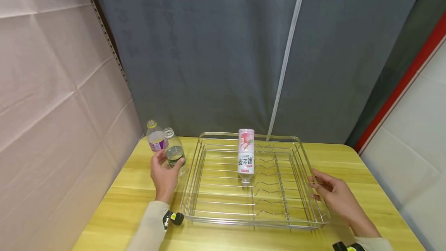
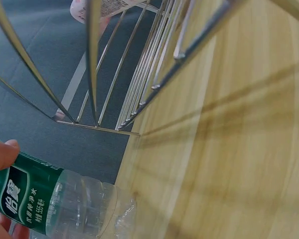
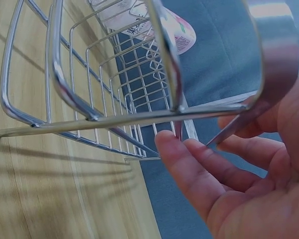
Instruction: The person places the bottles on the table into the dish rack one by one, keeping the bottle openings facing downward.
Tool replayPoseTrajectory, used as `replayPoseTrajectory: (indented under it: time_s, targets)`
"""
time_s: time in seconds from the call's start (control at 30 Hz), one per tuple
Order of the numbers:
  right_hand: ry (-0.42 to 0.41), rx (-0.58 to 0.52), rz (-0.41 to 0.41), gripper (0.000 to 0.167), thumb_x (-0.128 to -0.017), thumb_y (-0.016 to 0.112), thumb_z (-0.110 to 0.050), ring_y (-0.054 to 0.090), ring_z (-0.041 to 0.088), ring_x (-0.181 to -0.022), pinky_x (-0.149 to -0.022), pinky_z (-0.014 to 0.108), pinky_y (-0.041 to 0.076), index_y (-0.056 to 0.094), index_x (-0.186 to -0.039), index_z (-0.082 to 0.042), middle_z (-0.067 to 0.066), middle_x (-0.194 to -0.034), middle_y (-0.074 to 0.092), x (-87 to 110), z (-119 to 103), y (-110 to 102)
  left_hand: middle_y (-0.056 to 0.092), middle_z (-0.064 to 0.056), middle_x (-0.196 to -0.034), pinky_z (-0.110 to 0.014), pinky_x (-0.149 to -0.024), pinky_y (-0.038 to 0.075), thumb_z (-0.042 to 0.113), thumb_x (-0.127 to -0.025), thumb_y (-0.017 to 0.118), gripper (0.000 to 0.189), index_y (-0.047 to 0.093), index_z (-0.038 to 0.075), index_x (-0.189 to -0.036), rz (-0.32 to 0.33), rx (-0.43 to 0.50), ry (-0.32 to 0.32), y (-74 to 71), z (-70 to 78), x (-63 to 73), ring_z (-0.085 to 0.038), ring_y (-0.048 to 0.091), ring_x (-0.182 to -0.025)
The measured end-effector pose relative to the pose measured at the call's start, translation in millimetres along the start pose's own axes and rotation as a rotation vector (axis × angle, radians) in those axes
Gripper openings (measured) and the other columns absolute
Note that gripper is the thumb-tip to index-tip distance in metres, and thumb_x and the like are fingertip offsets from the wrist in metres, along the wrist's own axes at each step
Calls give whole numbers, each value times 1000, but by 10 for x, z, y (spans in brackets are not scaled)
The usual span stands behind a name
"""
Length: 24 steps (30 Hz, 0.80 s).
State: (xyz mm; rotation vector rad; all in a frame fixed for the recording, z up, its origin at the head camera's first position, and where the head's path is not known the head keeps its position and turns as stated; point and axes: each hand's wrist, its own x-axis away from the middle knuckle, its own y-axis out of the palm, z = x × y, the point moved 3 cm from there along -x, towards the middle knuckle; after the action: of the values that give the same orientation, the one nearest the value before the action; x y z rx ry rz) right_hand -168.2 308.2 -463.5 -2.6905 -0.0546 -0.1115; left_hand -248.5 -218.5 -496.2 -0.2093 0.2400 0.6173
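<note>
My left hand [image 1: 165,178] grips a clear plastic water bottle [image 1: 174,151] at the left of the table, its thumb and fingers round the green label [image 2: 27,194]. The bottle stands mouth up with no cap, part filled, close outside the wire rack's left side. At the rack's right side, my right hand [image 1: 339,198] holds the flat metal rim [image 3: 276,59] between thumb and fingers. Inside the silver wire rack [image 1: 223,220] lies a pink and white drink bottle [image 1: 246,150], its neck towards me.
Behind the water bottle stands another bottle [image 1: 155,136] with a yellow ring at its neck and a purple label. The wooden table [image 1: 122,200] meets a grey curtain [image 1: 209,69] at the back, with pale panels on both sides.
</note>
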Motion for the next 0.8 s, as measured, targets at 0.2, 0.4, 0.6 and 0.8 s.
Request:
replayPoseTrajectory:
  time_s: [0.2, 0.4, 0.6, 0.8]
  targets:
    - [-26, -38, -5, 58, -108, 52, -2, 68, 0, -108, -80, 33, 66, 33, -163, 1, 34, -147, 55, 2, -22, -3, 57, -18, -138, -59, -112, 50, 12, -82, 90, 74, 51, 7, -145, 13, -5, 23, 5, -8, 1, -34, 56, -129]
    - [-33, -53, 0, 58, -107, 51, 0, 68, 0, -107, -80, 33, 66, 33, -163, 2, 35, -147, 55, 4, -26, -2, 54, -19, -136, -59, -113, 50, 8, -83, 89, 76, 49, 7, -148, 12, -11, 35, 2, -14, 13, -35, 55, -130]
    - [-19, -45, 6, 58, -108, 52, -2, 68, -3, -107, -80, 32, 66, 33, -163, 2, 33, -147, 55, -21, 8, -7, 49, -20, -133, -58, -115, 50, 7, -84, 87, 76, 49, 7, -149, 3, -3, 42, -3, -14, 25, -35, 55, -129]
    - [-14, -53, 1, 58, -108, 52, -3, 67, -4, -106, -80, 32, 66, 33, -163, 1, 33, -148, 55, -31, 22, -11, 47, -23, -135, -59, -117, 48, 5, -86, 85, 74, 48, 5, -150, -14, 5, 44, -23, 2, 47, -37, 53, -131]
